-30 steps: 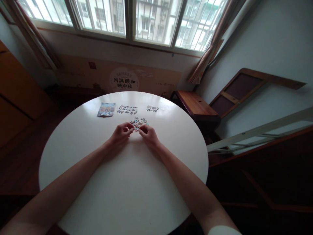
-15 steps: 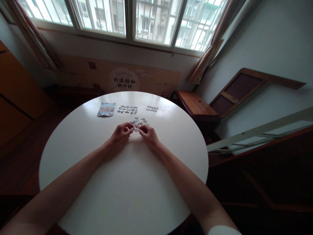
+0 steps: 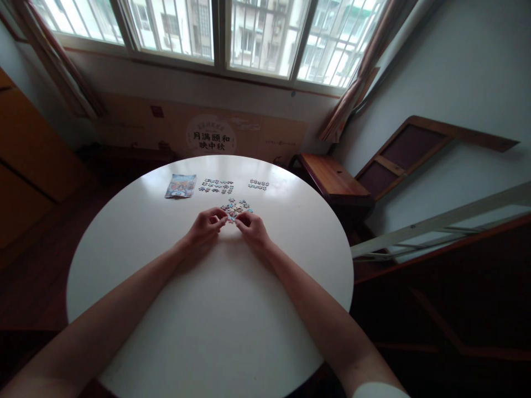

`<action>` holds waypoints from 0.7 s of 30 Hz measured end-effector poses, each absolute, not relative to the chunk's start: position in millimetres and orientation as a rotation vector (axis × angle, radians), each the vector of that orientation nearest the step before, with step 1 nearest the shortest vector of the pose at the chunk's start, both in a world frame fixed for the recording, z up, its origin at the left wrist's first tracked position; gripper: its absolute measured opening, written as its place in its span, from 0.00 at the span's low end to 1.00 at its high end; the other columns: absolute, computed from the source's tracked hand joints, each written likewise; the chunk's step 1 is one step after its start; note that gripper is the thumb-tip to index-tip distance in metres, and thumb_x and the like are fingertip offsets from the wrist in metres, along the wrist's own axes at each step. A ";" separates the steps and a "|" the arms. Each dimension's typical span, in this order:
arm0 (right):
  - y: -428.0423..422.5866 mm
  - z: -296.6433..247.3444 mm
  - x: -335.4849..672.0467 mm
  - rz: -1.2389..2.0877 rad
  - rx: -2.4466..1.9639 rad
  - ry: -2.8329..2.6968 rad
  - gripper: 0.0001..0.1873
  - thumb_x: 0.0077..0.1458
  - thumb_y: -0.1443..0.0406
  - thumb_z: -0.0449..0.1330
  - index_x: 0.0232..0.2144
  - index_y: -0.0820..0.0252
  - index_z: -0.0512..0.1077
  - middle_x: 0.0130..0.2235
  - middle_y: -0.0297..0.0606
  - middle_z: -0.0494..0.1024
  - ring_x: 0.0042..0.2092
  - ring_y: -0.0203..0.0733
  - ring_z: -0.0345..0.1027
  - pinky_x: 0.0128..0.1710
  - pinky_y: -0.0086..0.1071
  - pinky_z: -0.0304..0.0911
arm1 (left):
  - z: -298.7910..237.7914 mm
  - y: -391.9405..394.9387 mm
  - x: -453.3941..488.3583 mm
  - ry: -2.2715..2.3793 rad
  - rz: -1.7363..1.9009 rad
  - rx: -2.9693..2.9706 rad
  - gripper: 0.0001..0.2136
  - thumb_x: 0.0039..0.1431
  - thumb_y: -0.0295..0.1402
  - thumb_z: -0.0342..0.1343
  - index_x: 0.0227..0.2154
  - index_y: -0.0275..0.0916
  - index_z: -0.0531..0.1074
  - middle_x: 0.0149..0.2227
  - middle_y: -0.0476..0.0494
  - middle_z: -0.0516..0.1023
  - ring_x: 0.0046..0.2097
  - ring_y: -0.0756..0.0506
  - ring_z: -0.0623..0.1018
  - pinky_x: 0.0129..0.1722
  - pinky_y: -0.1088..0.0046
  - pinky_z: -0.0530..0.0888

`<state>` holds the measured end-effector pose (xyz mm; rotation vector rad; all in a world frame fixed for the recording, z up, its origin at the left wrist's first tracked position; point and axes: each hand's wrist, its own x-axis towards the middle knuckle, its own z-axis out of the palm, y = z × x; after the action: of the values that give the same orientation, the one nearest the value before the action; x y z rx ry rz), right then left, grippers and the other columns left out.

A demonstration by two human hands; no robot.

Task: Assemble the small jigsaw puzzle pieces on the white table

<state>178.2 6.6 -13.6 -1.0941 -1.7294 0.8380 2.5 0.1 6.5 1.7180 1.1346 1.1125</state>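
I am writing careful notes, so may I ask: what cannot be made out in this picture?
Head view, all four:
Whether left hand and right hand hold pieces: too small, fingers in front.
Designs on the puzzle pieces: too small.
Printed sheet, fine details: too small.
White sleeve: cut off by bottom edge.

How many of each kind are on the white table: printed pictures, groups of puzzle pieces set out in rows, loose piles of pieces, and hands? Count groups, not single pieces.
Printed picture: 1
Groups in rows: 2 (left group, right group)
Loose pile: 1
Hands: 2 (left hand, right hand)
Total: 6
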 end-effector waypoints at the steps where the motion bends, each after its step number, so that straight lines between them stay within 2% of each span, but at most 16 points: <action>1: 6.6 -13.7 178.1 0.839 -1.095 -1.730 0.09 0.50 0.61 0.56 0.28 0.62 0.70 0.24 0.31 0.69 0.26 0.32 0.59 0.29 0.27 0.57 | 6.8 0.0 2.5 1.136 1.114 1.719 0.13 0.50 0.42 0.58 0.29 0.35 0.71 0.25 0.49 0.72 0.22 0.53 0.70 0.18 0.80 0.67; 21: 6.6 -14.5 178.6 0.831 -1.093 -1.733 0.08 0.50 0.61 0.56 0.28 0.61 0.70 0.25 0.32 0.70 0.26 0.33 0.60 0.29 0.27 0.58 | 8.3 -1.6 3.3 1.135 1.120 1.717 0.13 0.50 0.41 0.58 0.29 0.34 0.71 0.25 0.49 0.72 0.22 0.53 0.70 0.18 0.80 0.67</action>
<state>178.6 6.6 -14.5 -1.0933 -1.7334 0.8309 3.3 -1.6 8.3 1.7166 1.1348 1.1198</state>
